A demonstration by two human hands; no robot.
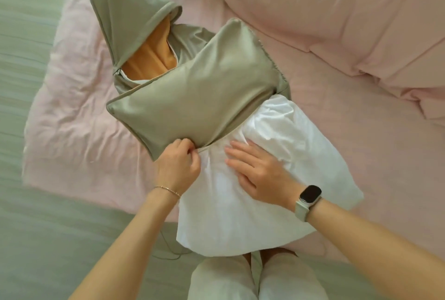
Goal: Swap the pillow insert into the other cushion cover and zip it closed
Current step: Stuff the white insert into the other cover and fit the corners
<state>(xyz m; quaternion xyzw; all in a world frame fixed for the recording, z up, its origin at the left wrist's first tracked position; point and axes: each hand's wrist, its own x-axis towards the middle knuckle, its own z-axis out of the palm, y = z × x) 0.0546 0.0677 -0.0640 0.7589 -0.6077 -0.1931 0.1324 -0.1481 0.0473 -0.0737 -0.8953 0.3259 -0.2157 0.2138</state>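
A white pillow insert (252,193) lies on the bed, its far end inside a grey-green cushion cover (192,92). My left hand (178,164) pinches the near edge of that cover's opening. My right hand (257,169) lies flat on the insert with fingers spread, just below the opening. A second grey-green cover (134,17) with an orange lining (149,56) lies crumpled and unzipped behind the first, partly under it.
A pink duvet (337,22) is bunched up at the back right of the bed. The pink blanket (72,106) ends at the left over a pale green sheet (24,227). My knees (255,278) in white trousers are at the bottom.
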